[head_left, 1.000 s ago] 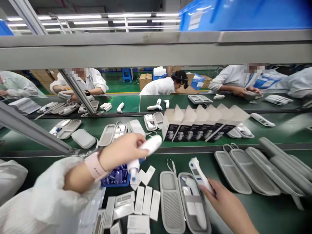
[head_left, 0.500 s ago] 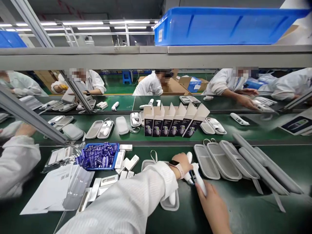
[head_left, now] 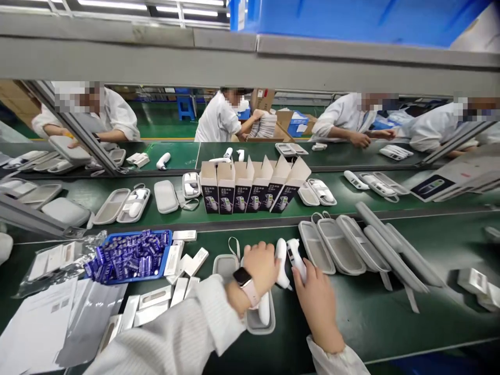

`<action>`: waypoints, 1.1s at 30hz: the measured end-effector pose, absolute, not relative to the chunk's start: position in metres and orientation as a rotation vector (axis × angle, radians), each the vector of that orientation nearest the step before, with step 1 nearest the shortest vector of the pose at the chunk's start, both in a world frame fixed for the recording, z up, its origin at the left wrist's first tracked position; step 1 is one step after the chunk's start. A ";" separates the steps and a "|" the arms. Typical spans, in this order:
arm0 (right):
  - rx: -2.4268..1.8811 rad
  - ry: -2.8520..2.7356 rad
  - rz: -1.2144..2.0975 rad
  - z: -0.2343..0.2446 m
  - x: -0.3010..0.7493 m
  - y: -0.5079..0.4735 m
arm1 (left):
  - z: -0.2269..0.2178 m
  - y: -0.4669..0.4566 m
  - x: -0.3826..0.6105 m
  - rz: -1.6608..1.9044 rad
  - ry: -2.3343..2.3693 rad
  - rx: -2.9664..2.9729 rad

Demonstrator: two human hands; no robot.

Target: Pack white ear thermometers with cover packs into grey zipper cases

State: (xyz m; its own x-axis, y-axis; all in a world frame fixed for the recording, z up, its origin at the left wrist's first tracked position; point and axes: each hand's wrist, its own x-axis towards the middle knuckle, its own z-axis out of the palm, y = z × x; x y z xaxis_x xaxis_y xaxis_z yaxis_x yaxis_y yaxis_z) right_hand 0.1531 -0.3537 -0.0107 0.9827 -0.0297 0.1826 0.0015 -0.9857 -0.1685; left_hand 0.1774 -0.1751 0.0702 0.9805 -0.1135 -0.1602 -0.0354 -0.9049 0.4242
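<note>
Right hand (head_left: pixel 317 302) grips white ear thermometer (head_left: pixel 297 259); left hand (head_left: pixel 261 269) just beside second thermometer (head_left: pixel 281 263), above open grey case (head_left: pixel 260 324); blue tray (head_left: pixel 136 265) at 9 o'clock on counter (head_left: pixel 351 323).

**Bare hands, white smock, pink-strapped watch**
The left hand (head_left: pixel 260 268) and right hand (head_left: pixel 317 307) come out of a white smock whose loose, soft sleeve (head_left: pixel 167 333) bunches in folds along the forearm, ending in a gathered cuff (head_left: pixel 332 359) at the right wrist. On the left wrist sits a smartwatch (head_left: pixel 242 278) with a dark, rounded-square face and a pale pink strap (head_left: pixel 253 295), worn just beyond the sleeve's end.
</note>
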 end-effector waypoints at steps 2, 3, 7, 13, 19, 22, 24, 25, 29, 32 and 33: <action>-2.934 -0.055 -0.383 -0.001 0.148 -0.347 | 0.082 -0.144 0.153 -0.212 -0.023 2.721; -2.880 -0.147 -0.399 0.003 0.143 -0.344 | 0.086 -0.126 0.140 -0.200 0.034 2.738; -2.617 -0.747 -0.165 0.005 0.117 -0.322 | 0.082 -0.069 0.090 -0.187 0.287 2.831; -2.476 -0.881 -0.141 -0.018 0.086 -0.289 | 0.050 -0.060 0.047 -0.156 0.183 2.968; -2.428 -0.596 -0.128 -0.022 0.094 -0.289 | 0.038 -0.056 0.030 -0.017 0.208 2.983; -2.468 -0.220 0.062 -0.019 0.094 -0.288 | 0.035 -0.058 0.038 0.005 0.241 2.999; -2.475 -0.103 0.216 -0.019 0.094 -0.286 | 0.034 -0.063 0.052 -0.021 0.317 3.029; -2.476 -0.079 0.255 -0.019 0.095 -0.284 | 0.033 -0.066 0.059 -0.039 0.353 3.041; -2.440 -0.015 0.294 -0.015 0.098 -0.285 | 0.035 -0.073 0.080 -0.119 0.350 3.060; -2.321 0.004 0.397 -0.014 0.098 -0.289 | 0.038 -0.072 0.081 -0.219 0.262 3.051; -2.261 0.005 0.396 -0.015 0.097 -0.290 | 0.039 -0.071 0.081 -0.256 0.234 3.037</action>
State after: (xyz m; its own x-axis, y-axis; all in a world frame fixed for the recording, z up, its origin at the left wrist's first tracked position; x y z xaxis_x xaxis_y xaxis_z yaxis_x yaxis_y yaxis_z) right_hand 0.0970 -0.2901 -0.0153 0.9506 0.1257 -0.2839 -0.1324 -0.6630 -0.7368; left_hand 0.0813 -0.0706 0.0389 0.9743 0.1450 -0.1726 0.1592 -0.9847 0.0711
